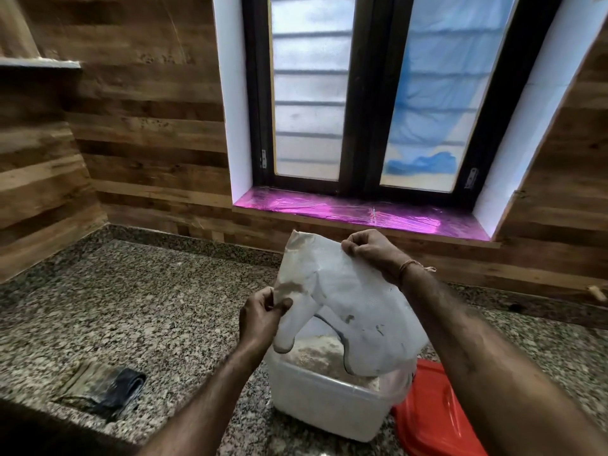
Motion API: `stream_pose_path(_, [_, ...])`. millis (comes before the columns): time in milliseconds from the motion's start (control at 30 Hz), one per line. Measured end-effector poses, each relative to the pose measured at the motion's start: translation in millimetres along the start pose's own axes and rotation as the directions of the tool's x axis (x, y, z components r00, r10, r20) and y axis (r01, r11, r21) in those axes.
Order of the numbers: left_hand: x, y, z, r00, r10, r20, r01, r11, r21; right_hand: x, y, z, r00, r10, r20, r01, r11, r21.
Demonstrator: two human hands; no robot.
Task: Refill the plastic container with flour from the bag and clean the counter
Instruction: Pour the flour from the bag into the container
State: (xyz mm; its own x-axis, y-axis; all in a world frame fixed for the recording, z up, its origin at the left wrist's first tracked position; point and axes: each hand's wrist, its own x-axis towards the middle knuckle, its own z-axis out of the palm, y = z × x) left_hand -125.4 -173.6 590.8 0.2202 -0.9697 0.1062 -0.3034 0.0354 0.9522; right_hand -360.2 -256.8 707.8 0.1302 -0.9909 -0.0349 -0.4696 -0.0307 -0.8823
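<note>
Pinched the bag [345,297] with left hand [260,315] and right hand [371,248], tipping flour [316,352] into the container [325,406] below, probably needed shaking next.

Daylight comes in through the frosted window [378,93], room dim, counter [148,307] evenly lit, shadows soft. Magenta glare on sill [345,210]. Strong wide-angle bending at edges, slight softness overall.
</note>
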Motion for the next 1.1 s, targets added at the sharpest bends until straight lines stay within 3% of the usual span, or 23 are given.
stream_pose_path(200, [-2.7, -14.7, -6.4, 1.000, -0.020, 0.015, 0.019, 0.996, 0.087, 5.2, 10.4, 21.5, 0.956, -0.172, -0.236, 0.070, 0.920, -0.385])
stream_pose_path(333, [-1.3, 19.6, -5.5, 0.989, 0.123, -0.079, -0.113, 0.986, 0.121, -0.4, 7.1, 28.1, 0.941, -0.271, -0.204, 0.143, 0.862, -0.486])
stream_pose_path(400, [12.8, 46.8, -2.3, 0.949, 0.289, -0.129, -0.259, 0.943, 0.209, -3.6, 3.5, 29.8, 0.936, -0.292, -0.198, 0.152, 0.840, -0.521])
stream_pose_path(500, [35.5, 79.7, -3.7, 0.815, 0.578, -0.038, -0.490, 0.723, 0.486, -8.4, -0.6, 33.3, 0.932, -0.316, -0.180, 0.177, 0.826, -0.535])
stream_pose_path(567, [44.2, 89.7, -6.7, 0.769, 0.632, 0.094, -0.553, 0.583, 0.595, -9.5, -0.8, 33.0, 0.928, -0.326, -0.181, 0.196, 0.839, -0.508])
stream_pose_path(600, [46.2, 91.3, -8.0, 0.781, 0.600, 0.175, -0.559, 0.544, 0.625, -9.9, -0.6, 31.9, 0.928, -0.324, -0.186, 0.198, 0.849, -0.490])
stream_pose_path(700, [50.5, 84.1, -9.5, 0.812, 0.529, 0.248, -0.540, 0.518, 0.663, -10.0, 1.7, 28.2, 0.931, -0.314, -0.185, 0.204, 0.870, -0.449])
stream_pose_path(800, [46.3, 75.8, -10.9, 0.726, 0.671, 0.149, -0.554, 0.443, 0.705, -8.2, 3.3, 25.4, 0.933, -0.306, -0.187, 0.215, 0.894, -0.393])
stream_pose_path(833, [45.4, 72.4, -9.5, 0.705, 0.687, 0.176, -0.575, 0.409, 0.708, -7.0, 3.7, 24.4, 0.934, -0.304, -0.186, 0.215, 0.897, -0.386])
stream_pose_path(900, [43.4, 72.6, -6.7, 0.751, 0.603, 0.270, -0.580, 0.407, 0.706, -6.6, 4.2, 25.5, 0.940, -0.293, -0.176, 0.206, 0.896, -0.393])
stream_pose_path(967, [45.4, 72.2, -7.4, 0.812, 0.512, 0.281, -0.549, 0.506, 0.665, -7.6, 5.9, 29.6, 0.947, -0.281, -0.157, 0.193, 0.886, -0.421])
stream_pose_path(1100, [43.4, 71.3, -12.9, 0.736, 0.653, 0.179, -0.556, 0.433, 0.710, -9.8, 4.5, 33.7, 0.941, -0.304, -0.149, 0.218, 0.880, -0.421])
